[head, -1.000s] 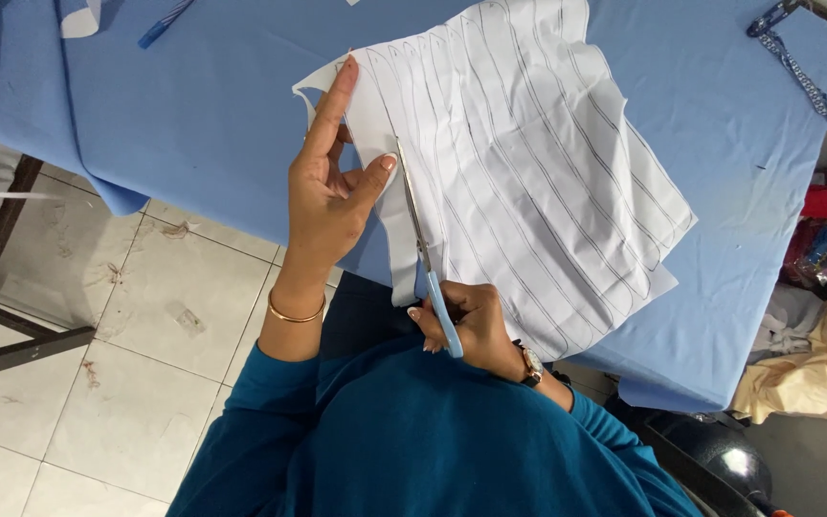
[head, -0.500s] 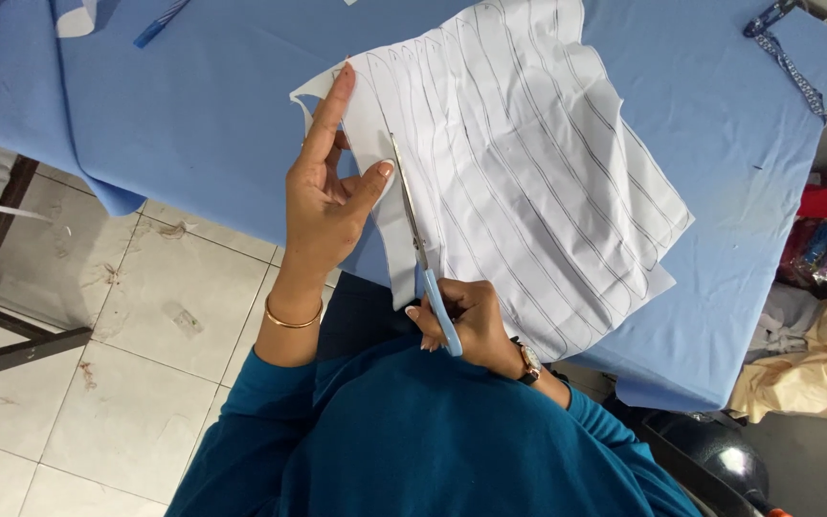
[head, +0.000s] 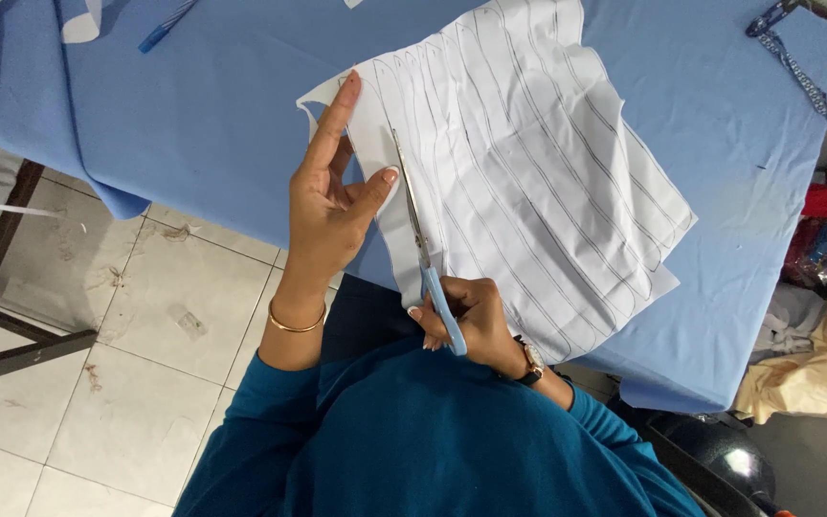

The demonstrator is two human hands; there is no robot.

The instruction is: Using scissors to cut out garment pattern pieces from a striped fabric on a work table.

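You have two hands at work: the left hand (head: 323, 215) and the right hand (head: 466, 321). One pair of scissors (head: 423, 258), one striped cloth (head: 528, 163), one pen (head: 167, 26) at eleven o'clock, one bangle (head: 294, 324), one watch (head: 531, 364).

Teal long sleeves; gold bangle (head: 296, 324) on left wrist; dark watch (head: 531, 365), probably, right.

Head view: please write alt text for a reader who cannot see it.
A right hand cuts white lined paper with blue scissors while the left hand presses it flat on a blue-covered table.
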